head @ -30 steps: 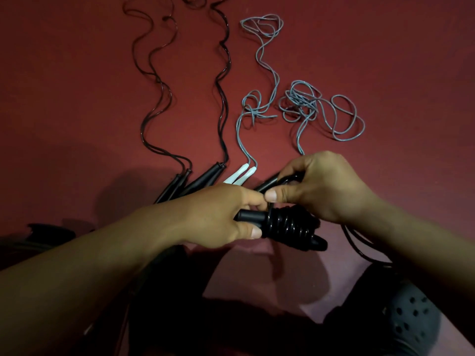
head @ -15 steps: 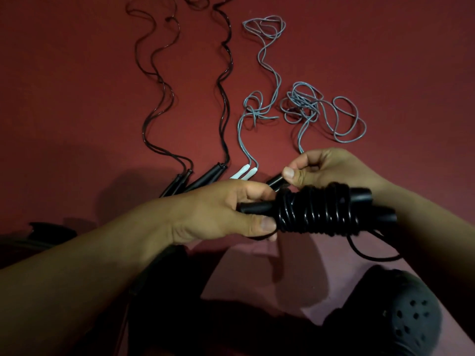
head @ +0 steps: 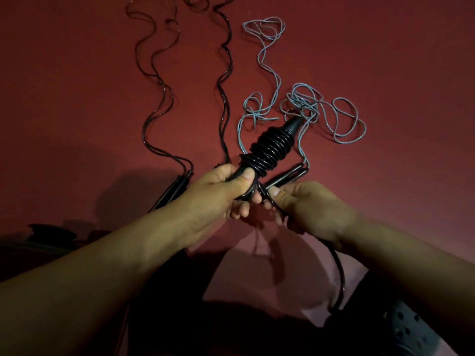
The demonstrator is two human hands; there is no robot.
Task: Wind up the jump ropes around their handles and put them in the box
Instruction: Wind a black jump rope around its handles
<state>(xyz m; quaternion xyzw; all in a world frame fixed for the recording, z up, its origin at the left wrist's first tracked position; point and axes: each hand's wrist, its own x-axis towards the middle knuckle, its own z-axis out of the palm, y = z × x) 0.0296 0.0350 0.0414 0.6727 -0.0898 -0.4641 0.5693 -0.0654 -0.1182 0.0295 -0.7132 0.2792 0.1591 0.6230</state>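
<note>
My left hand (head: 218,194) grips the black handles of a jump rope near their lower end. Thick black rope is wound round the handles in a tight coil (head: 272,147), and the tip points up and to the right. My right hand (head: 308,206) pinches the loose end of that black rope (head: 340,276) just below the coil; the free length loops down past my right wrist. The box is not in view.
Two black ropes (head: 159,93) (head: 225,80) and two grey ropes (head: 267,62) (head: 329,116) lie unwound on the red floor, with their handles (head: 177,186) (head: 288,176) near my hands. A dark perforated shoe (head: 401,330) sits at the lower right, a dark object (head: 51,232) at the left.
The wound handles swung from lying level to pointing up and to the right. My right hand dropped below the coil with the loose rope end.
</note>
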